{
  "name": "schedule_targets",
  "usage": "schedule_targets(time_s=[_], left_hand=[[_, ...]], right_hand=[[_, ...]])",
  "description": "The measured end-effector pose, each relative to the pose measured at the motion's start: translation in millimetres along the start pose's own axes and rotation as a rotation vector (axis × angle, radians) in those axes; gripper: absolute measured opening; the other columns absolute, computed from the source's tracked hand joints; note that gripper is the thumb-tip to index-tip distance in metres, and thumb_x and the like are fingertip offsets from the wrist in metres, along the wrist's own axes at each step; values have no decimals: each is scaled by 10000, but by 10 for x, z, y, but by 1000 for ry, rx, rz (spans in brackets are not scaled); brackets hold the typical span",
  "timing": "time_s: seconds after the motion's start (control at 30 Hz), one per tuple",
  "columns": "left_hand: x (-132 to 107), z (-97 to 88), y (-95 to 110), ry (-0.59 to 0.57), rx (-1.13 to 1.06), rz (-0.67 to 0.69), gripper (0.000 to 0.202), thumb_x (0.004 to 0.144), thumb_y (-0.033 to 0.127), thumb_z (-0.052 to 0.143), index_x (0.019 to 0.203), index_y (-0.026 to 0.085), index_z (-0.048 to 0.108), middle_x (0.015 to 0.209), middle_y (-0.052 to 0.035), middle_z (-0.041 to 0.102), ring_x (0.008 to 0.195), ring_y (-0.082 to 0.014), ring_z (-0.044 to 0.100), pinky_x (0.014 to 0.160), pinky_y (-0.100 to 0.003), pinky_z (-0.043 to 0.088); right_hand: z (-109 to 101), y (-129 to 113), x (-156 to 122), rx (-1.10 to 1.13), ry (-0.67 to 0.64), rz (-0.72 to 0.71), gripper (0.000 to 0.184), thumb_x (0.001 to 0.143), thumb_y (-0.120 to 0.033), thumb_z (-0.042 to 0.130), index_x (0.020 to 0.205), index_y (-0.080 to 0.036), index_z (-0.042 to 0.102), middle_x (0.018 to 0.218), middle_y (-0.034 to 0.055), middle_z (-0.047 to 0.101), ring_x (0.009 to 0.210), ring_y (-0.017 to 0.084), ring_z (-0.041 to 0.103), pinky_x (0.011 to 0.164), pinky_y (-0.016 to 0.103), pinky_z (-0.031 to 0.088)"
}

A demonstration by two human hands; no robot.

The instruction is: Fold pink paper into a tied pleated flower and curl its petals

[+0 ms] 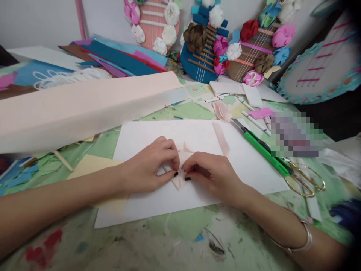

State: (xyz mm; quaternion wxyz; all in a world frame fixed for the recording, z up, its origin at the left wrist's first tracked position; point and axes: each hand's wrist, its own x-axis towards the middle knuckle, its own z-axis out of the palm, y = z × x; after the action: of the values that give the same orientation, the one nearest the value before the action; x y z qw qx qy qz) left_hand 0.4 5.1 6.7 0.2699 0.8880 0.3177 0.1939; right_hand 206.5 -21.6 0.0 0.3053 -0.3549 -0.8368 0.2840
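Observation:
My left hand [153, 165] and my right hand [210, 175] meet at the middle of a white sheet [248, 165] on the table. Both pinch a small pale pink paper piece [180, 180], fingertips pressed together on its folds. Part of the piece is hidden under my fingers. A loose pink paper strip [221, 138] lies on the sheet just beyond my right hand. A silver bangle [306, 241] circles my right wrist.
A big pale pink paper roll [84, 107] lies across the left. A green utility knife [265, 150] and gold scissors [306, 182] lie at the right. Paper-flower guitar crafts [208, 45] and stacked coloured sheets [118, 58] stand behind. White pens [255, 122] lie near.

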Motion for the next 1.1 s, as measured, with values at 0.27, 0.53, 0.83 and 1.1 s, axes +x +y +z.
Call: schedule_targets(time_s=[0.27,0.53,0.83,1.1], left_hand=[[5,-7,47,-38,33,-53,59,729,127,500,740,174,535,884,-38,517,885,-183,438,765,-316,400],[-2,-12,68,-27,58,-34,69,725,115,481,745,173,511,853,-36,521,851,-179,428,743,-313,386],[-41,-21,91,-61,136,-7,90,749,122,455,748,178,525,781,-31,531,777,-177,421,716,-316,361],[-52,-25,87,-81,151,1,83,765,144,450,733,182,517,747,-22,539,757,-172,423,711,-324,338]], right_hand=[[17,4,2,0,0,-12,147,789,-48,546,851,-176,583,791,-20,633,690,69,559,621,173,443],[14,18,-9,1,-1,-30,153,796,-46,539,857,-176,590,793,-15,626,703,72,560,650,181,458],[28,43,-8,-12,-27,-128,230,844,-53,464,868,-163,664,900,53,601,795,97,568,700,223,482],[29,38,-5,-45,-31,-149,263,841,-48,441,886,-169,670,890,63,599,787,116,564,675,250,494]])
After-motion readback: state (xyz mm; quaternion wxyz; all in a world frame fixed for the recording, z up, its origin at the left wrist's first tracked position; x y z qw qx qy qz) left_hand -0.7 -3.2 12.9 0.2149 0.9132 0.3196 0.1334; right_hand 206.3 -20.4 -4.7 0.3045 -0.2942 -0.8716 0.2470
